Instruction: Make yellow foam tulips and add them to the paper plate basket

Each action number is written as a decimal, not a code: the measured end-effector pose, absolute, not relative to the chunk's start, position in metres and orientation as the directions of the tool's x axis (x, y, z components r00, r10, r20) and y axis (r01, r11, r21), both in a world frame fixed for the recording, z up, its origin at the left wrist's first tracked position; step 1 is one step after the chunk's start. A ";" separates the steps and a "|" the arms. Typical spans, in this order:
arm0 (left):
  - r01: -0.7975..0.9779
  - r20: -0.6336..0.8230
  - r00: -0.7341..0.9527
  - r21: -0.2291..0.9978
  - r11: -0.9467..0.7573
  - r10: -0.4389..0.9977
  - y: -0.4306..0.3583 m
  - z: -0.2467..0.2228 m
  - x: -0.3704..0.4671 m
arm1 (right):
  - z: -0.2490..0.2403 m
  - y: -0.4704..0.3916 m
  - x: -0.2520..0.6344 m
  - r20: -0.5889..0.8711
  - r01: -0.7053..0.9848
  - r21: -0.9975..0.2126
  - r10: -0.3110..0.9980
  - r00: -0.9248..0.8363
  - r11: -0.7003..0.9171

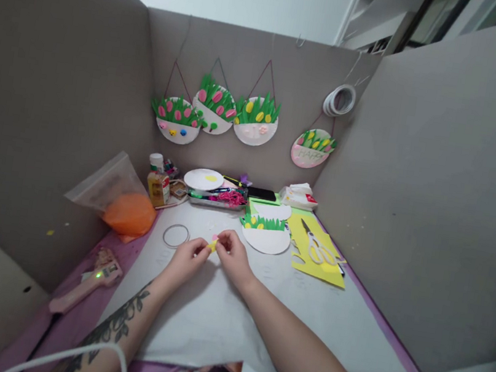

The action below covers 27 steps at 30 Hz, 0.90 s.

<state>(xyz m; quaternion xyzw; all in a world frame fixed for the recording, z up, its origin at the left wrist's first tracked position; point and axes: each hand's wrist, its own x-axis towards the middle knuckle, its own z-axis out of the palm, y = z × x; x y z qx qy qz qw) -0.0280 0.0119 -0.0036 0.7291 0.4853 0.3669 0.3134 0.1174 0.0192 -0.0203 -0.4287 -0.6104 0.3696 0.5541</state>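
Observation:
Between my two hands is a small yellow paper piece [213, 246], pinched from both sides above the white table cover. The fingertips of my left hand [191, 256] close on its left side. My right hand [233, 257] grips it from the right. A bit of pink shows just above the yellow piece; what it belongs to I cannot make out. Beyond my right hand lies a white paper-plate craft [265, 240] with green paper grass and yellow paper flowers. A thin ring [176, 235] rests on the cover to the left of my hands.
At right, white-handled scissors [319, 251] lie on yellow paper [325, 273]. A supply tray [217, 204], glue bottle [158, 190] and tissue pack [298, 196] line the back. At left are a bag of orange material [129, 213] and a pink glue gun [86, 287]. Plate crafts [255, 132] hang behind.

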 end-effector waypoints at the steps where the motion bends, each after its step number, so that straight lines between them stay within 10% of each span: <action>1: 0.473 0.230 0.257 0.817 -0.329 0.939 0.012 -0.003 -0.028 | -0.021 0.019 0.117 0.354 0.104 -0.929 0.935 -0.025 0.355; 27: 0.446 0.207 0.253 0.841 -0.304 0.945 0.010 0.001 -0.028 | -0.026 0.023 0.116 0.326 -0.048 -0.944 0.945 0.000 0.326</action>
